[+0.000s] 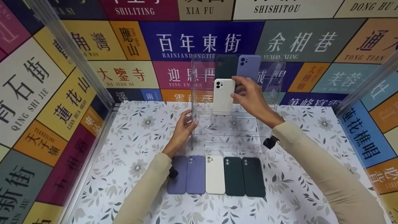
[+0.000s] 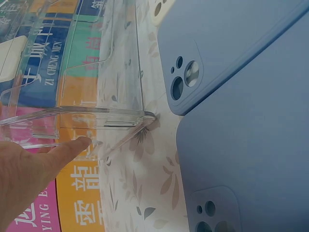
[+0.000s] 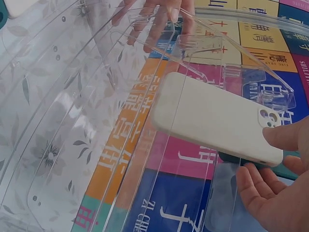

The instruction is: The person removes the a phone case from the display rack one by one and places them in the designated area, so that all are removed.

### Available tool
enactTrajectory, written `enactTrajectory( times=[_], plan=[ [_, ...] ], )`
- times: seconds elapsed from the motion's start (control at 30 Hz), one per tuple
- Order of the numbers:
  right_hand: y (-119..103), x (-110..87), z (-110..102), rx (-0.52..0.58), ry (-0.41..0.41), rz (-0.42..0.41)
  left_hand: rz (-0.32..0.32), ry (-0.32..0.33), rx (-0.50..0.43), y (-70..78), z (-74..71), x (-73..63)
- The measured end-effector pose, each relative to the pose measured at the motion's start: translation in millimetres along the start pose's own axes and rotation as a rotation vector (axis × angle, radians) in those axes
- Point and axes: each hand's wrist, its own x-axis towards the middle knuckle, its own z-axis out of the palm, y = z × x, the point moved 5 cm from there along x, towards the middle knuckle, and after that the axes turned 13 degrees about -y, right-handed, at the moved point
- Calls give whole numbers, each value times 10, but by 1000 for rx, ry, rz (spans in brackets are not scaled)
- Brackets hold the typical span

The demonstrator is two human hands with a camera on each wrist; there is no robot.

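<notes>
My right hand [image 1: 249, 95] pinches a cream phone case [image 1: 223, 96] by its upper right edge, thumb in front and fingers behind. In the right wrist view the case [image 3: 207, 116] reaches into a clear tiered display rack [image 1: 225, 124]. My left hand [image 1: 182, 129] grips the rack's left side edge, and its thumb [image 2: 72, 147] shows along the clear plastic in the left wrist view. Higher on the rack stand a dark green phone case [image 1: 226, 67] and a lavender phone case [image 1: 249, 66], side by side behind the cream one.
In front of the rack lies a row of phone cases: lavender ones [image 1: 196, 175], a cream one [image 1: 215, 175] and dark green ones [image 1: 234, 176]. A leaf-patterned white cloth [image 1: 136, 186] covers the table. Sign-printed walls with clear corner posts [image 1: 85, 149] enclose it.
</notes>
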Motion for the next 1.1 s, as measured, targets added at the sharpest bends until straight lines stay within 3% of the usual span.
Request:
enactTrajectory(
  times=[0.17, 0.37, 0.73, 1.1],
  plan=[
    [7, -5, 46, -5, -7, -4, 5, -3, 8, 5, 3, -13],
    [-2, -73, 94, -90, 38, -78, 18, -13, 12, -2, -1, -8],
    [69, -148, 206, -92, 11, -112, -10, 3, 0, 4, 4, -1],
    [30, -289, 99, -91, 136, -217, -10, -1, -10, -5, 1, -6]
  ],
)
